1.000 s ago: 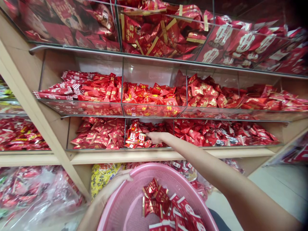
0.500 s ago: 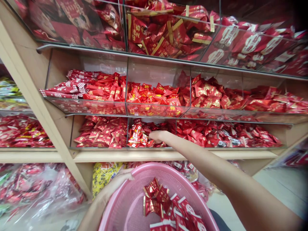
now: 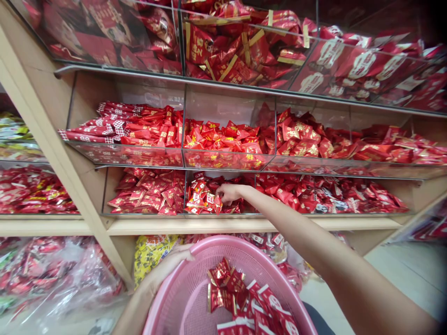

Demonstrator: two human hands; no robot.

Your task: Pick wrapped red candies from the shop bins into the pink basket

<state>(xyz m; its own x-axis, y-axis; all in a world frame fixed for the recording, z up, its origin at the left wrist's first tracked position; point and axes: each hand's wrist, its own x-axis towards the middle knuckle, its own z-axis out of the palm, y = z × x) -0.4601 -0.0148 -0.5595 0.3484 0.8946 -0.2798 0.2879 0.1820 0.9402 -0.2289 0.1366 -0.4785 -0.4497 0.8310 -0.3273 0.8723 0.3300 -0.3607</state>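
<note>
My left hand [image 3: 176,258] grips the left rim of a pink plastic basket [image 3: 197,251], thumb over the edge and fingers along the outside. Several red wrapped candies [image 3: 226,284] with gold ends and red packets with white ends [image 3: 268,307] lie in the basket. Reaching into the lowest shelf bin, my right hand [image 3: 228,193] is closed, with a small red candy packet [image 3: 218,204] at its fingertips. Around it in that bin are red-and-white wrapped candies [image 3: 197,197]. The fingers partly hide that packet.
Clear dividers and front panels [image 3: 223,159] separate bins of red sweets on the shelves. A wooden ledge [image 3: 150,226] runs below the lowest bins. Under it stand a yellow bag [image 3: 153,253] and, at left, clear plastic bags [image 3: 66,274] of packets. A wooden upright [image 3: 59,153] rises at left.
My right hand has lifted slightly within the bin, and a small red packet now shows at its fingertips. The left hand and basket have stayed in place.
</note>
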